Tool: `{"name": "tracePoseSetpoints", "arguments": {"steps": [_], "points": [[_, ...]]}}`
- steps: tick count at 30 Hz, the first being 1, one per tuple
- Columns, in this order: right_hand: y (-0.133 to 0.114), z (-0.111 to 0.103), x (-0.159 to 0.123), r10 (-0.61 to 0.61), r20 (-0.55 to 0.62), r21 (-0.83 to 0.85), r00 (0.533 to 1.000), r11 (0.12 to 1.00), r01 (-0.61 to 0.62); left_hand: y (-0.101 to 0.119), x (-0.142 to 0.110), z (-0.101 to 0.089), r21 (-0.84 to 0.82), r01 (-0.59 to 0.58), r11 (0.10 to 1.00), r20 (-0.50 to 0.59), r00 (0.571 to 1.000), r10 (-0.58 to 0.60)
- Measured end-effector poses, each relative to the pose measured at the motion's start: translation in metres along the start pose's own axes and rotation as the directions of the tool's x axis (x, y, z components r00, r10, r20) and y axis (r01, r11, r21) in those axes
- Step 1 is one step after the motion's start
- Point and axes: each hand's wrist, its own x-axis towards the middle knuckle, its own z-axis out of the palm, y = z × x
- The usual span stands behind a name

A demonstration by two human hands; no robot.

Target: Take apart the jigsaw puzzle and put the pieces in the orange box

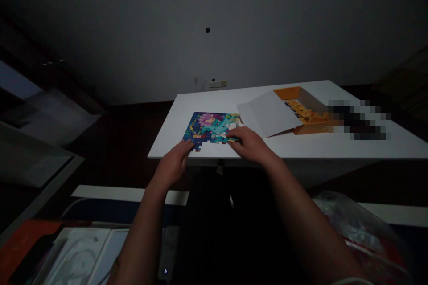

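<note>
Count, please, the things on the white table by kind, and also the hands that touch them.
Jigsaw puzzle, colourful, nearly whole: 1
Orange box, open: 1
White flap or sheet leaning at the box: 1
Hands on the puzzle: 2, left hand and right hand
Total: 5

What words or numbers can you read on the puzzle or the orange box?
None can be read.
Puzzle: only a colourful picture, no letters show.
Orange box: dark marks on its printed inside, too small and blurred to read.
White folded card beside it: blank.
Wall plate: no legible label.
</note>
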Motion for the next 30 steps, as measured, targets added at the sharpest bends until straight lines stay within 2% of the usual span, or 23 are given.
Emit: {"name": "tracePoseSetpoints", "arguments": {"steps": [4,13,18,22,26,30], "points": [[-0.002,-0.001,0.000,0.035,0.016,0.002,0.999,0.999,-0.035,0.003,0.007,-0.002,-0.070,0.018,0.997,-0.054,0.998,-0.022],[-0.001,-0.001,0.001,0.049,0.021,0.003,0.999,0.999,-0.049,0.016,0.030,0.022,-0.009,-0.121,0.993,-0.054,0.991,0.120],[0.003,0.001,0.001,0.021,0.007,-0.001,1.000,1.000,-0.021,0.019,0.025,0.029,0.055,-0.125,0.991,-0.111,0.985,0.131],[0.006,0.003,0.000,0.009,-0.010,-0.011,1.000,1.000,-0.009,0.023,0.018,0.031,0.131,-0.130,0.983,-0.078,0.987,0.141],[0.007,0.003,-0.001,0.004,-0.009,-0.018,1.000,1.000,-0.004,0.016,0.019,0.038,0.209,-0.167,0.964,-0.055,0.982,0.182],[0.005,0.003,-0.001,-0.002,-0.018,-0.005,1.000,1.000,0.001,0.003,0.020,0.045,0.260,-0.215,0.941,-0.088,0.966,0.244]]}}
